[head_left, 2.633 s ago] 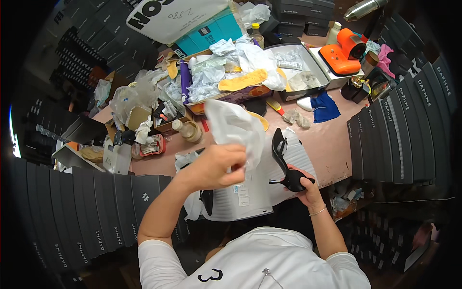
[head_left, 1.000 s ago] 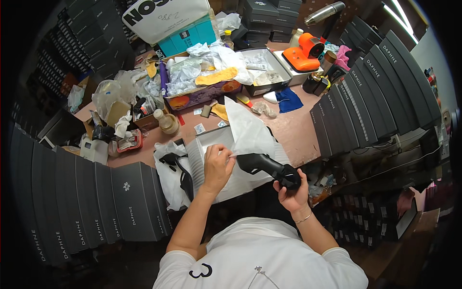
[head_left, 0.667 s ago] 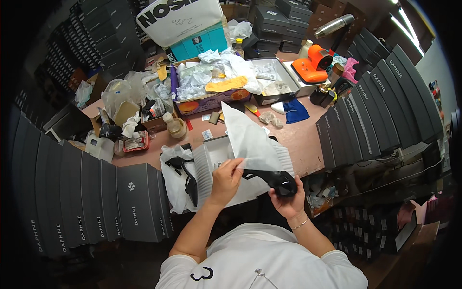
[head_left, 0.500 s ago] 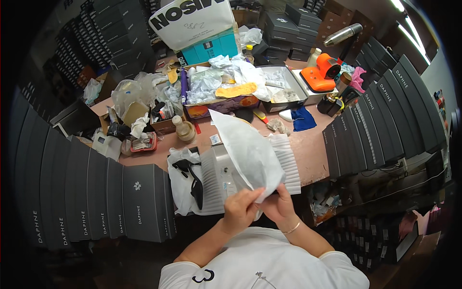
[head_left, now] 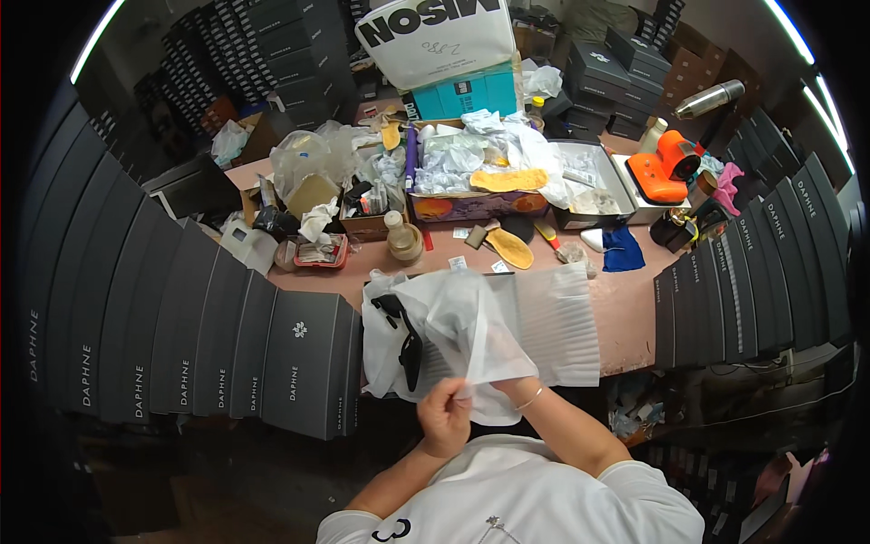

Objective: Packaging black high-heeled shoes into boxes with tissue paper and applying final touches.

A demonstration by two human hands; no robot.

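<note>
My left hand (head_left: pixel 445 419) is closed, pinching the near edge of a thin white translucent bag (head_left: pixel 480 331). The back of my right hand (head_left: pixel 518 388) disappears into or under the bag, so its fingers are hidden. A bracelet circles the right wrist. Just left of the bag, a black strappy shoe (head_left: pixel 411 355) lies on white tissue (head_left: pixel 382 349) over a dark box. Under and right of the bag spreads a ribbed white sheet (head_left: pixel 564 317). Whether anything is inside the bag is not clear.
Rows of dark grey shoeboxes (head_left: pixel 299 363) flank both sides, with more on the right (head_left: pixel 752 263). Behind the bag are a yellow insole (head_left: pixel 509 247), a glue bottle (head_left: pixel 404 238), a blue cloth (head_left: pixel 623 248), a carton of crumpled paper (head_left: pixel 462 207) and an orange device (head_left: pixel 662 172).
The bag has come down from upright onto the worktop. My right hand has gone from pinching its edge to being hidden by it. The view has shifted, and the yellow insole now shows.
</note>
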